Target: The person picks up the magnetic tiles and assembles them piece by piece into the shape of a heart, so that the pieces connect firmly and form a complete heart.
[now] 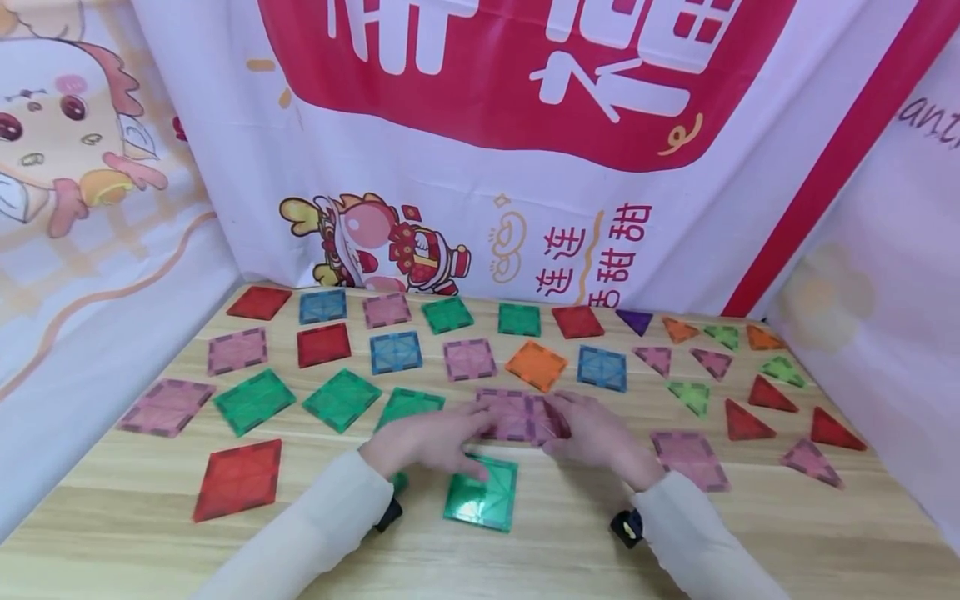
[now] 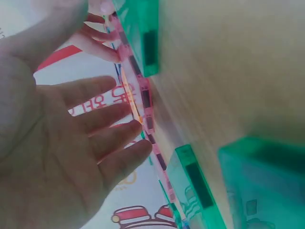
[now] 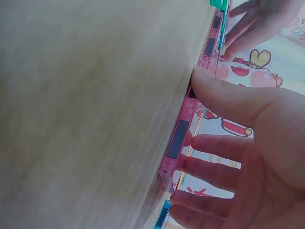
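Two square pink magnetic tiles lie edge to edge at the middle of the table: a left pink tile (image 1: pixel 504 417) and a right pink tile (image 1: pixel 538 427). My right hand (image 1: pixel 596 435) holds the right one, its thumb at the near edge and its fingers at the far right side. The right wrist view shows that pink tile (image 3: pixel 177 140) almost edge-on beside the fingers. My left hand (image 1: pixel 431 435) hovers with fingers extended by the left pink tile, its thumb overlapping a green square tile (image 1: pixel 483 504). In the left wrist view its palm (image 2: pixel 52 143) holds nothing.
Square tiles, such as a red one (image 1: pixel 240 479) and an orange one (image 1: pixel 536 364), lie in rows left and behind. Several small triangles, including a red triangle (image 1: pixel 748 421), lie at right. A pink square (image 1: pixel 690 460) sits beside my right wrist. Printed cloth (image 1: pixel 480 142) hangs behind.
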`<state>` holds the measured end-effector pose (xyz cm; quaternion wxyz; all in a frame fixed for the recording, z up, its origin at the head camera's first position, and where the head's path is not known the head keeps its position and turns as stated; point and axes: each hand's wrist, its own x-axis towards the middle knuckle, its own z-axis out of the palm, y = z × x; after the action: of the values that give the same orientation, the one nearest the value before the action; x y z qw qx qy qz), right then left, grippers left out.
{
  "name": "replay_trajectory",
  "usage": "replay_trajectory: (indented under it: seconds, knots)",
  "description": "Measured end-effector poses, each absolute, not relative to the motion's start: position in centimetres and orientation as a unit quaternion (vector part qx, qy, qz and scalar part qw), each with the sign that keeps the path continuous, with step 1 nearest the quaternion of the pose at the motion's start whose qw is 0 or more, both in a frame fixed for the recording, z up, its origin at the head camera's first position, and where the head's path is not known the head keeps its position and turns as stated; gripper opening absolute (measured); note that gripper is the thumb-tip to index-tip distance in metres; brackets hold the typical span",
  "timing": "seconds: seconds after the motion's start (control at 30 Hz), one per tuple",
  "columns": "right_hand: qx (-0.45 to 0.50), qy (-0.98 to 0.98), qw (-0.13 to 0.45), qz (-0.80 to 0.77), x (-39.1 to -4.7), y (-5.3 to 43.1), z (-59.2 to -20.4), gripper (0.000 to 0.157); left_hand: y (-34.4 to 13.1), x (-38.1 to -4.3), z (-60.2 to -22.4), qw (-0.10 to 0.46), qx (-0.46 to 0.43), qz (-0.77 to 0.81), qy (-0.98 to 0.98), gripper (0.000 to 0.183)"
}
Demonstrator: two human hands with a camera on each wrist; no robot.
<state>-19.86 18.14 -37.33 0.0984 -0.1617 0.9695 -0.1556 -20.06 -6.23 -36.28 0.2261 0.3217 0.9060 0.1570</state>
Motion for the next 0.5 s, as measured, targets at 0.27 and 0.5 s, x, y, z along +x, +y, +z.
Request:
replay_trajectory:
  seconds: [0.27, 0.5]
  knots:
    - [-0.165, 0.962, 0.128, -0.176, -19.5, 19.0, -37.1, 0.073, -6.1, -17.8, -35.9, 0.228, 0.287, 0.116, 0.923, 0.102]
    - [-0.183, 0.955, 0.141, -0.188, -19.5, 19.0, -37.4, 0.072, -5.8, -17.8, -36.4, 0.214, 0.260, 0.101, 0.936, 0.097]
